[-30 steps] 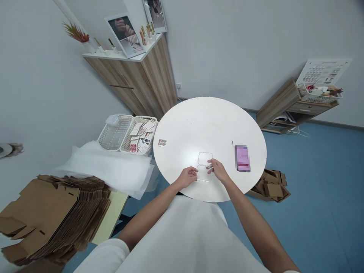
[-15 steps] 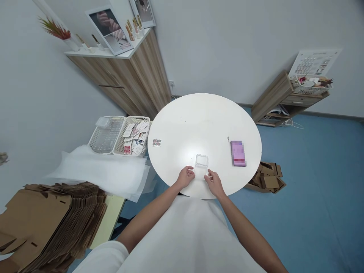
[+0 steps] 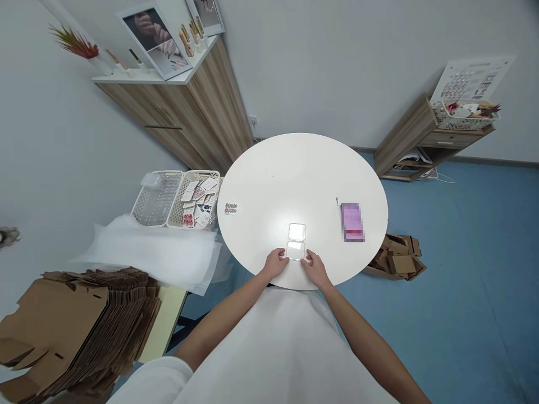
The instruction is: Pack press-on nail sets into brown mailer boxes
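On the near part of the white round table (image 3: pixel 303 163), a small clear plastic box (image 3: pixel 296 251) lies opened out, its lid hinged back on the far side. My left hand (image 3: pixel 275 264) has the box's left side, thumb at the near corner and fingers bent beside the edge. At the opposite side my right hand (image 3: pixel 315 269) holds the near right corner, its thumb against the front edge. Nothing can be made out inside the box. A small card of nail-like pieces (image 3: pixel 231 209) lies at the table's left edge.
A purple pack (image 3: pixel 352 223), partly pixelated, lies on the right of the table. White baskets (image 3: pixel 180 199) with clear boxes and cards stand left, above white sheets (image 3: pixel 155 252) and stacked flat cardboard (image 3: pixel 113 325). A carton of cardboard pieces (image 3: pixel 400 261) sits on the floor at right.
The box now lies flatter, and both its halves show more squarely. My hands have stayed at its two sides. The view has shifted slightly.
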The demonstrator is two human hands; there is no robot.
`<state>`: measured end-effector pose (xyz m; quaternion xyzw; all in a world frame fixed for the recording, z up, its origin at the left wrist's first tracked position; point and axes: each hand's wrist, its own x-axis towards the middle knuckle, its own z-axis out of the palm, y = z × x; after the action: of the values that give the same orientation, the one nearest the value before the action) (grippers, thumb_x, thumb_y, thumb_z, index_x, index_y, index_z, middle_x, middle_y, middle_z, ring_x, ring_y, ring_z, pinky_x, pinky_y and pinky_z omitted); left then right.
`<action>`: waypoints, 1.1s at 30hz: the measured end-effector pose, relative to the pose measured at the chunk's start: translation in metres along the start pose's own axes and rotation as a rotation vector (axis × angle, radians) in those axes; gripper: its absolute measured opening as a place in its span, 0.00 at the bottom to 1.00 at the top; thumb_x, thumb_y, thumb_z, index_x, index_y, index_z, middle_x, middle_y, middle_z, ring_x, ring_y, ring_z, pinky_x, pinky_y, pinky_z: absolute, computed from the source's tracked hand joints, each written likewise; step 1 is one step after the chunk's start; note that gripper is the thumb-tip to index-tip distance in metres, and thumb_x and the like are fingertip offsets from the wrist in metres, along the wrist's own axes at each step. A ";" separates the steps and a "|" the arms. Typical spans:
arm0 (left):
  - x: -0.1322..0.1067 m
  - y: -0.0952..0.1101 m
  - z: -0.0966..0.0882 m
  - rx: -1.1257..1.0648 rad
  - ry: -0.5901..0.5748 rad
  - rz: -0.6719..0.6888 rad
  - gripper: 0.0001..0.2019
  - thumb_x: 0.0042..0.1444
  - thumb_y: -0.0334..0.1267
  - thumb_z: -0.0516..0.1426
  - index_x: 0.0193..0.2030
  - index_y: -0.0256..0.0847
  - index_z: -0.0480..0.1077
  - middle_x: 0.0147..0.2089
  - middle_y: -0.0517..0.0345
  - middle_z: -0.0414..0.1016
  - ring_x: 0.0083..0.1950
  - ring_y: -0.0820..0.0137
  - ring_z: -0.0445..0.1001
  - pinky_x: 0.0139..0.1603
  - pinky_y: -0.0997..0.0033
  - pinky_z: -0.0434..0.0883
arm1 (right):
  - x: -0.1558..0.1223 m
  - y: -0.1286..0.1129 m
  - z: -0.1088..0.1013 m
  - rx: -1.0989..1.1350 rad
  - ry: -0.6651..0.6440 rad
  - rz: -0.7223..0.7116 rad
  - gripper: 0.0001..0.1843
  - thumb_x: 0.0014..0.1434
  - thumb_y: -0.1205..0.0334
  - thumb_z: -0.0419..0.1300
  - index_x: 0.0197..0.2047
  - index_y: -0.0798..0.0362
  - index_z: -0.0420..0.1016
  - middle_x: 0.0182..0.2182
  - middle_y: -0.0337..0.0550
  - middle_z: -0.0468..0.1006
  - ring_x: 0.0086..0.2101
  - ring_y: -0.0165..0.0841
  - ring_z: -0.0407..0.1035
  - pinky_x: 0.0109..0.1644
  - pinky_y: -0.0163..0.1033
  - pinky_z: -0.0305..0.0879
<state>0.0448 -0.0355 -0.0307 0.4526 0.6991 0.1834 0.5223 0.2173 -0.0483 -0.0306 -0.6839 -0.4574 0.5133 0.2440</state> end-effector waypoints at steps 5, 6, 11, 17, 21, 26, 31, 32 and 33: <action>-0.004 0.000 0.002 -0.148 -0.042 -0.064 0.19 0.49 0.34 0.55 0.49 0.36 0.64 0.48 0.49 0.68 0.44 0.71 0.69 0.45 0.73 0.66 | 0.003 0.006 0.001 0.216 -0.045 0.146 0.29 0.46 0.55 0.54 0.52 0.54 0.62 0.44 0.48 0.69 0.32 0.30 0.69 0.37 0.36 0.65; -0.004 0.002 0.002 -0.163 -0.040 -0.067 0.19 0.49 0.33 0.55 0.49 0.35 0.64 0.49 0.49 0.68 0.45 0.71 0.69 0.46 0.73 0.66 | 0.005 0.005 0.001 0.222 -0.045 0.153 0.28 0.46 0.55 0.54 0.51 0.55 0.63 0.43 0.48 0.70 0.33 0.31 0.69 0.38 0.36 0.65; 0.002 0.015 0.003 -0.189 -0.069 -0.029 0.19 0.48 0.31 0.53 0.49 0.38 0.65 0.50 0.51 0.68 0.47 0.69 0.69 0.47 0.71 0.65 | 0.016 -0.004 -0.004 0.213 -0.018 0.081 0.24 0.44 0.56 0.55 0.46 0.53 0.69 0.40 0.45 0.73 0.36 0.33 0.69 0.39 0.37 0.64; 0.007 0.017 0.002 -0.178 -0.075 -0.043 0.21 0.48 0.31 0.53 0.51 0.37 0.63 0.51 0.51 0.67 0.48 0.68 0.68 0.48 0.71 0.64 | 0.018 -0.010 -0.008 0.233 -0.001 0.057 0.22 0.43 0.57 0.55 0.44 0.52 0.71 0.37 0.43 0.75 0.35 0.34 0.69 0.38 0.38 0.64; 0.008 0.011 0.000 -0.180 -0.100 -0.023 0.20 0.48 0.31 0.53 0.51 0.37 0.63 0.47 0.51 0.70 0.47 0.68 0.68 0.49 0.69 0.63 | 0.017 -0.009 -0.007 0.273 0.000 0.077 0.22 0.43 0.57 0.56 0.44 0.52 0.71 0.39 0.44 0.74 0.37 0.34 0.69 0.39 0.38 0.64; 0.007 0.000 -0.012 -0.177 -0.093 -0.030 0.18 0.48 0.33 0.54 0.48 0.37 0.65 0.48 0.49 0.68 0.48 0.68 0.67 0.50 0.69 0.62 | 0.010 -0.011 -0.009 0.194 0.111 0.095 0.21 0.46 0.57 0.54 0.45 0.53 0.68 0.40 0.46 0.72 0.34 0.33 0.68 0.38 0.38 0.64; 0.007 -0.012 -0.039 -0.138 -0.089 -0.006 0.16 0.48 0.35 0.55 0.45 0.37 0.66 0.44 0.51 0.69 0.41 0.72 0.69 0.45 0.72 0.66 | 0.000 -0.022 0.003 0.054 0.256 -0.102 0.14 0.50 0.58 0.50 0.37 0.53 0.69 0.34 0.43 0.70 0.27 0.29 0.62 0.33 0.37 0.62; 0.008 -0.014 -0.048 -0.123 -0.080 0.010 0.16 0.48 0.35 0.54 0.45 0.37 0.66 0.43 0.51 0.69 0.40 0.72 0.69 0.44 0.72 0.66 | 0.000 -0.027 0.009 0.033 0.240 -0.150 0.13 0.50 0.58 0.50 0.36 0.53 0.69 0.33 0.42 0.70 0.26 0.29 0.61 0.33 0.37 0.62; 0.009 -0.016 -0.058 -0.107 -0.070 0.029 0.15 0.48 0.35 0.54 0.45 0.37 0.66 0.42 0.52 0.70 0.38 0.73 0.69 0.43 0.73 0.67 | 0.000 -0.033 0.016 0.014 0.212 -0.192 0.12 0.50 0.58 0.49 0.36 0.53 0.69 0.32 0.42 0.69 0.26 0.29 0.60 0.33 0.37 0.61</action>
<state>-0.0146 -0.0234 -0.0251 0.4405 0.6630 0.2122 0.5669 0.1900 -0.0354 -0.0096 -0.6857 -0.4890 0.4156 0.3435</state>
